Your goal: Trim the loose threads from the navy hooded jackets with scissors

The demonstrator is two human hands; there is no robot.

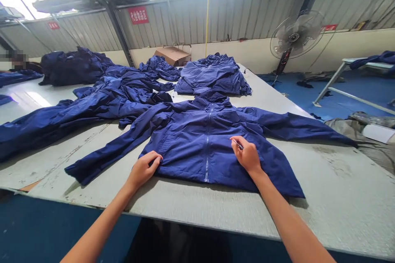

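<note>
A navy zip-up jacket (197, 135) lies spread flat, front up, on the grey table (333, 197), sleeves stretched out to both sides. My left hand (143, 169) rests on the jacket's lower left hem with fingers curled onto the fabric. My right hand (247, 154) lies on the jacket's right front panel, fingers pinched round a small thin metal tool (237, 143) whose tip points up-left towards the zip.
More navy jackets lie in heaps across the table's left (92, 98) and back (212, 76). A cardboard box (173, 55) sits at the far end. A standing fan (294, 35) and a metal frame bench (348, 78) stand on the blue floor at right. A person is at far left.
</note>
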